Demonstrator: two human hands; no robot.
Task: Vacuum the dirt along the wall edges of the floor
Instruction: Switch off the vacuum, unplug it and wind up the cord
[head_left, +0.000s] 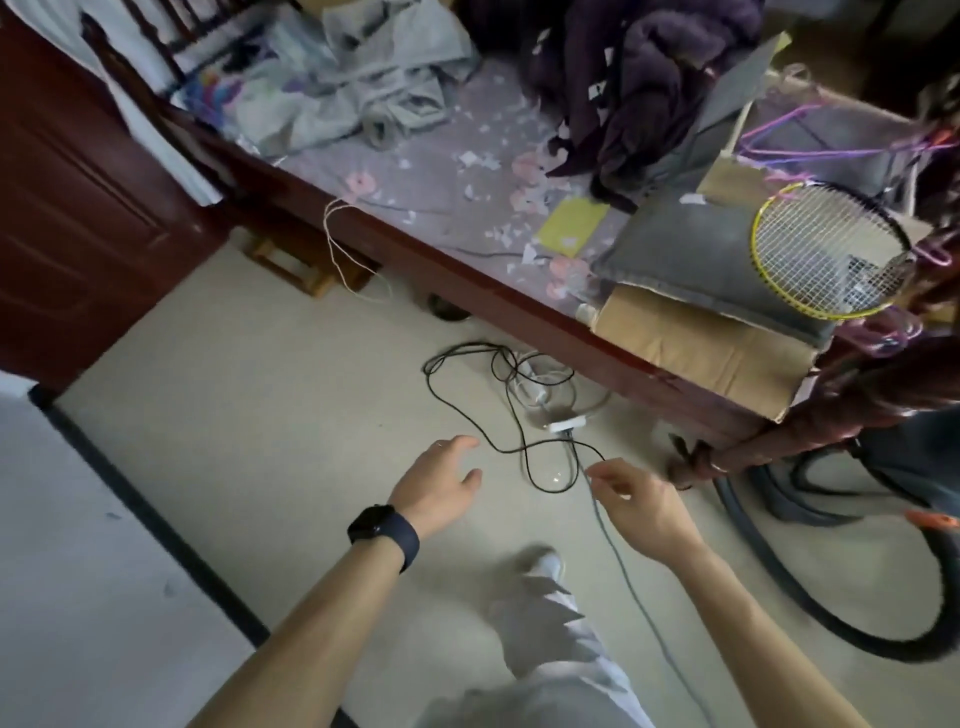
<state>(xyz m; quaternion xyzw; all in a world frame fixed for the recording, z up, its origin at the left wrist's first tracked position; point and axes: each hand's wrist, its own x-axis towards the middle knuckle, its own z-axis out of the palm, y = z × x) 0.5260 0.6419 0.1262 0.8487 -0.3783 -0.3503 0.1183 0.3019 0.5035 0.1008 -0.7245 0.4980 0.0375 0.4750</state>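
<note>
Now | step: powering up, wall edges not yet vacuumed | right hand pinches grey power cord | left hand relaxed, empty | vacuum hose at its 3 o'clock | next: likely seat plug in power strip, 11 o'clock

A grey cord is pinched in the fingertips of the right hand, near tangled black cables on the floor. The left hand is held open. A black hose is curled at the right.
</note>
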